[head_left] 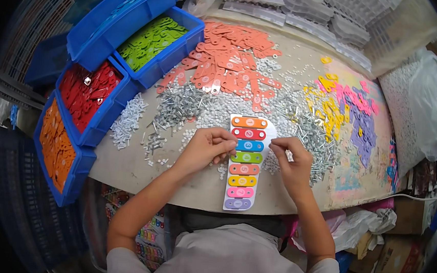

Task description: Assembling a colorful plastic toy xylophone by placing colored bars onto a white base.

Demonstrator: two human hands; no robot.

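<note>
A toy xylophone point(244, 169) lies upright before me near the table's front edge, its coloured bars stacked on a white base. White round pieces sit at both ends of the orange bar point(250, 122) and the red bar point(249, 134); lower bars show small holes at their ends. My left hand point(208, 148) is closed in a pinch at the left end of the blue bar point(249, 145), and what its fingertips hold is too small to make out. Just off the base's right edge, my right hand point(294, 158) pinches thumb and forefinger together; anything between them is hidden.
Blue bins point(91, 142) of orange, red and green bars line the left. Salmon bars point(227, 60) pile at the back. Metal pins point(182, 103), white washers point(226, 106) and white plastic pieces point(127, 121) cover the middle. Yellow, pink and purple bars point(362, 135) lie right, beside a plastic bag point(416, 101).
</note>
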